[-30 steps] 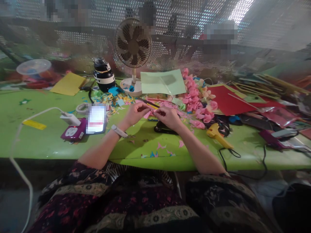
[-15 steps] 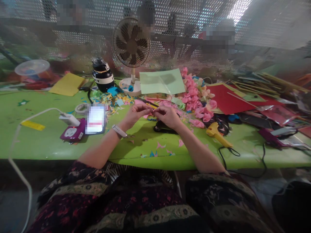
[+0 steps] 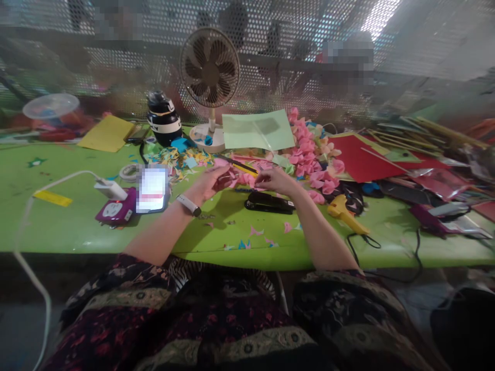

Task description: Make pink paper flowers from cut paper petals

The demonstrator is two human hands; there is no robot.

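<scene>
My left hand point(image 3: 212, 184), with a pale watch on its wrist, is closed on a small pink paper piece point(image 3: 233, 179) at its fingertips; the piece's exact shape is hard to make out. Apart from it, my right hand point(image 3: 276, 181) hovers at the pink paper scraps point(image 3: 247, 179) with fingers loosely bent and nothing visible between them. A black stapler point(image 3: 268, 202) lies just below the right hand. Behind the hands rests a yellow-and-black cutter point(image 3: 243, 167).
A heap of pink paper petals point(image 3: 305, 147) lies behind my right hand, and a yellow glue gun point(image 3: 346, 214) to its right. A phone point(image 3: 151, 190) leans by a purple box point(image 3: 116, 208) on the left. A fan point(image 3: 210, 72) and a dark jug point(image 3: 164, 121) stand behind.
My hands, fingertips together before, have come apart. The right hand has moved right and its fingers have loosened, uncovering more of the stapler and cutter.
</scene>
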